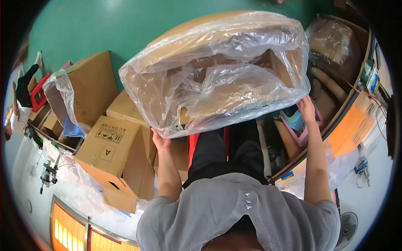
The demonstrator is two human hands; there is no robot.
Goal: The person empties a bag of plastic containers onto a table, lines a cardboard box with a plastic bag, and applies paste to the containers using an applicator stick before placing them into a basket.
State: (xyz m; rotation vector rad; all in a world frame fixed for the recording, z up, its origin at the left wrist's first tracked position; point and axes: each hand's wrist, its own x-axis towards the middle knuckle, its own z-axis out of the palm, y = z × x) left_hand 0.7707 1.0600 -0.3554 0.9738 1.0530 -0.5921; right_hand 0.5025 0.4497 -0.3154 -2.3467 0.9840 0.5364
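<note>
A large open cardboard box (287, 67) lined with a clear plastic bag (243, 85) is in front of me, its opening tilted toward me. The bag is folded out over the box's rim and sags in loose creases inside. My left hand (161, 140) grips the near left corner through the plastic, fingers hidden underneath. At the near right corner, my right hand (307, 109) is closed on the edge in the same way. Only brown cardboard and crumpled film show inside the box.
Stacked cardboard cartons (109, 140) stand at my left, with a taller open box (94, 85) behind them. On the right are a pink and blue plastic piece (299, 129), an orange sheet (351, 129) and a fan (347, 228). Another person (23, 96) is at far left.
</note>
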